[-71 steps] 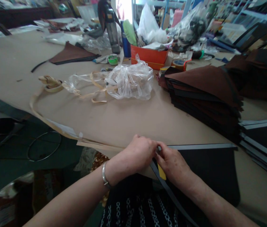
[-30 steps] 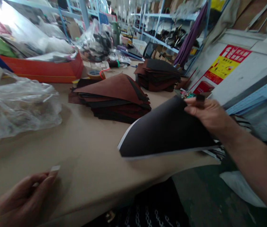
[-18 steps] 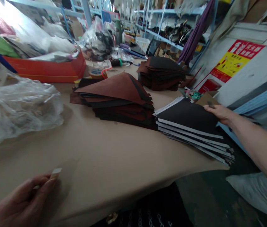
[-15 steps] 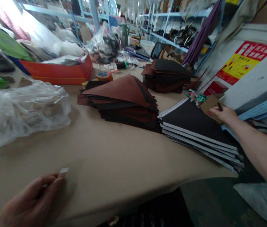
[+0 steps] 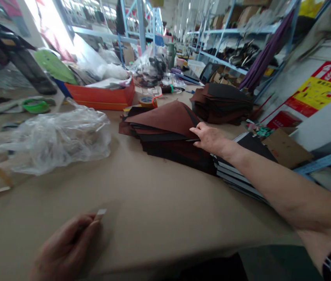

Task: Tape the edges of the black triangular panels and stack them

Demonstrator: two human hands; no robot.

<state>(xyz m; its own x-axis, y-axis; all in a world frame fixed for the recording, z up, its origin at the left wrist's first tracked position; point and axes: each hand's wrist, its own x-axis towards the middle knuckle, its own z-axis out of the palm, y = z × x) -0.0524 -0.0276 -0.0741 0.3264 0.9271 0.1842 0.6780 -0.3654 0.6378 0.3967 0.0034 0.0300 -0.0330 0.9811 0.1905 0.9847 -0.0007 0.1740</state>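
My left hand is closed low over the near left of the table, pinching a small pale strip whose white end sticks out past the fingertips. My right hand reaches across to the right corner of a stack of brown and black sheets. Its thumb and fingers close round the corner of the top brown sheet. Under my right forearm lies a fanned stack of black pieces with pale grey edges, partly hidden by the arm.
Behind stands a second brown and black stack. Crumpled clear plastic lies on the left of the table. Farther back are a red-orange box, a tape roll and a green ring-shaped thing. A cardboard box stands at right.
My right hand has moved left from beyond the grey-edged stack to the brown stack's corner. The small dark thing in it no longer shows. My left hand keeps its pinch; the view has turned left.
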